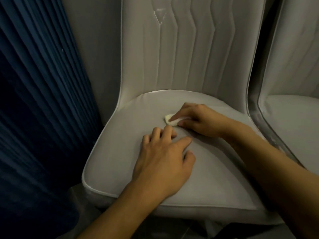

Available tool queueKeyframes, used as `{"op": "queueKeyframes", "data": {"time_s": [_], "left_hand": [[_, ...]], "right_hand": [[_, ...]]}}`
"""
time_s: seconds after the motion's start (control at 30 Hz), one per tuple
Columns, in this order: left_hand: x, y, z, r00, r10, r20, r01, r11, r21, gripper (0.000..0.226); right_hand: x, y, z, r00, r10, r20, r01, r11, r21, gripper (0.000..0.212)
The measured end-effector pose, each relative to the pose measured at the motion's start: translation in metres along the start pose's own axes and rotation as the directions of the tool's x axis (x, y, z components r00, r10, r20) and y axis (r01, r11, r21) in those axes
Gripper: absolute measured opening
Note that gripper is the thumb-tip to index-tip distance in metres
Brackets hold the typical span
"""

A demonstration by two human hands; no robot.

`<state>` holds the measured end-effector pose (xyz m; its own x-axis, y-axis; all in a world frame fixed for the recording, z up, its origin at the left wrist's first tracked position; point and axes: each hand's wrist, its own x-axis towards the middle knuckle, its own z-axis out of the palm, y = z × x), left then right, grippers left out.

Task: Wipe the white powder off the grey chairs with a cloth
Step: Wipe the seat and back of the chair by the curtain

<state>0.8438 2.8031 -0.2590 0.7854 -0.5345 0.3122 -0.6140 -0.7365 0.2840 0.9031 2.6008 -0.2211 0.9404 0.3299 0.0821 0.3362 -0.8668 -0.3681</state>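
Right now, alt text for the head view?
The right hand presses a small white cloth onto a grey chair's seat while the left hand rests flat beside it. White powder marks streak the backrest; a second grey chair stands right, a blue curtain left.

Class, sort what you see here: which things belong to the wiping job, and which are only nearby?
Job: cloth under right hand; left hand flat on grey chair seat; white powder marks on backrest; second grey chair.
Nearby: blue curtain.

The right hand (198, 120) covers most of the cloth (170, 120); the second chair (291, 107) is cut off at the frame's right edge.
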Motion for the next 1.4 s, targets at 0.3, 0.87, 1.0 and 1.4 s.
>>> {"op": "queueKeyframes", "data": {"time_s": [0.3,0.87,1.0,1.4], "left_hand": [[0.004,-0.003,0.001,0.993,-0.063,-0.104,0.048,0.988,-0.145,0.044],[0.021,-0.027,-0.032,0.960,-0.200,-0.198,0.254,0.920,0.300,0.036],[0.034,-0.038,-0.031,0.960,-0.268,-0.080,0.277,0.947,0.160,0.036],[0.039,0.017,-0.007,0.989,-0.007,0.146,-0.002,0.998,0.063,0.039]], "right_hand": [[-0.015,-0.001,-0.002,0.976,0.189,-0.105,-0.197,0.978,-0.074,0.030],[-0.107,0.009,0.008,0.943,0.287,-0.167,-0.263,0.953,0.152,0.073],[-0.103,0.005,0.016,0.947,0.267,-0.181,-0.279,0.959,-0.048,0.069],[-0.103,0.008,0.018,0.956,0.264,-0.127,-0.274,0.959,-0.068,0.066]]}}
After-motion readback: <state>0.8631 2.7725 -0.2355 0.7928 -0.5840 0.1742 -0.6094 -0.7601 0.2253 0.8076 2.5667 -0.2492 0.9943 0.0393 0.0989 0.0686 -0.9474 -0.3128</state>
